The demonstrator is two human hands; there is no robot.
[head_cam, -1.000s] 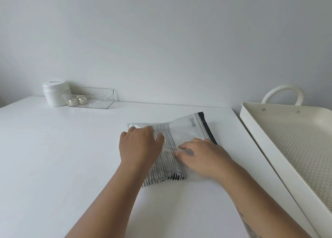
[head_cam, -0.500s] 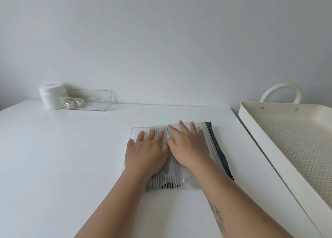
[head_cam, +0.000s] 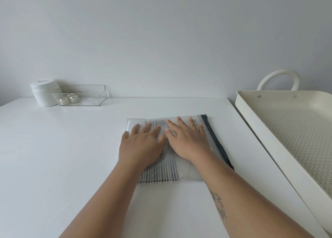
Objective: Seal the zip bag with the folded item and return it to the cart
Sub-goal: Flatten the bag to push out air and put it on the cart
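A clear zip bag (head_cam: 189, 173) lies flat on the white table (head_cam: 53, 148), with a dark zip strip (head_cam: 215, 140) along its right edge. Inside it is a folded black-and-white striped item (head_cam: 161, 171). My left hand (head_cam: 142, 146) rests palm down on the bag's left half, fingers spread. Beside it, my right hand (head_cam: 186, 140) presses flat on the bag's right half, its little finger close to the zip strip. Both hands cover much of the bag. The cream cart tray (head_cam: 251, 122) with a perforated floor stands to the right of the table.
At the table's back left stand a white jar (head_cam: 45, 92) and a clear plastic tray (head_cam: 84, 97) holding two small round tins. The cart has a looped handle (head_cam: 278, 76) at its far end. A grey wall rises behind.
A second ago my hands were bunching the bag with its zip end lifted. Now the bag lies flat and both palms press on it with fingers spread.
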